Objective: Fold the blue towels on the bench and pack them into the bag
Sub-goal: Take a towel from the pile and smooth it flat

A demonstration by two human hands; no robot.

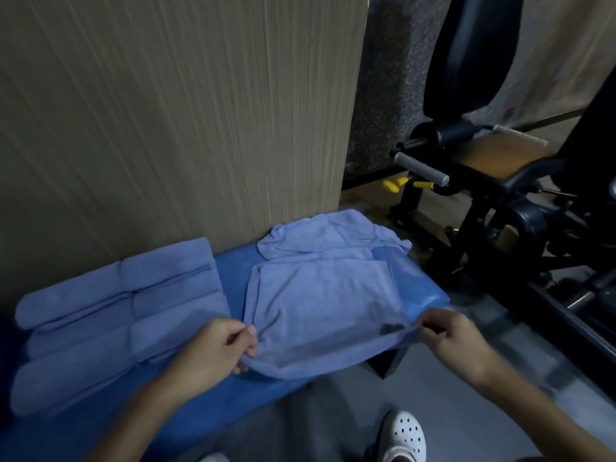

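Note:
A light blue towel [320,305] lies spread on the right end of the blue bench [233,268], its near edge hanging over the front. My left hand [216,348] pinches the towel's near left corner. My right hand [453,341] pinches its near right corner. Behind it a crumpled blue towel [330,235] sits against the wall. Several folded blue towels [123,315] are laid side by side on the bench's left part. No bag shows in this view.
A beige wood-grain wall panel [166,111] rises right behind the bench. Black gym equipment [500,181] with a metal handle and yellow pins stands to the right. My white perforated shoe [403,435] is on the grey floor below.

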